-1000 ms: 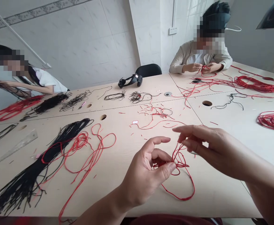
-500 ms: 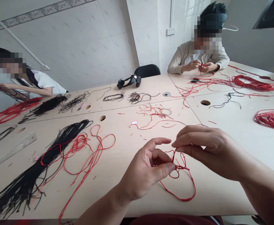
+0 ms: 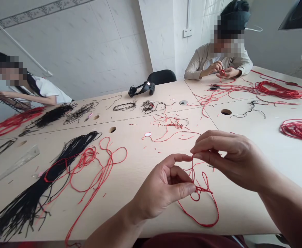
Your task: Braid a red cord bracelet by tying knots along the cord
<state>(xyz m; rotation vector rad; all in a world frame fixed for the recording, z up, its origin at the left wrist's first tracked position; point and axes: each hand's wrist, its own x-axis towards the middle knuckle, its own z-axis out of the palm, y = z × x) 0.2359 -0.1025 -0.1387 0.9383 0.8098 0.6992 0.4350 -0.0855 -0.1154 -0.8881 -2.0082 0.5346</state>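
Observation:
Between my hands is a thin red cord, partly twisted, with a knotted stretch and small loops. My left hand pinches the knotted part between thumb and fingers, its index finger raised beside the strand. Above it, my right hand grips a strand between thumb and fingertips and holds it taut, nearly upright. A large loop of the cord hangs below my left thumb, over the pale table. The exact form of the knot is hidden by my left fingertips.
Left lie a bundle of black cords, tangled red cord and a clear ruler. Red scraps lie ahead, a coiled red cord bundle right. Two people handle cords across the table; a black headset stands between them.
My right hand has risen slightly, drawing the strand longer and straighter above my left hand. The hanging loop has shifted a little down and right.

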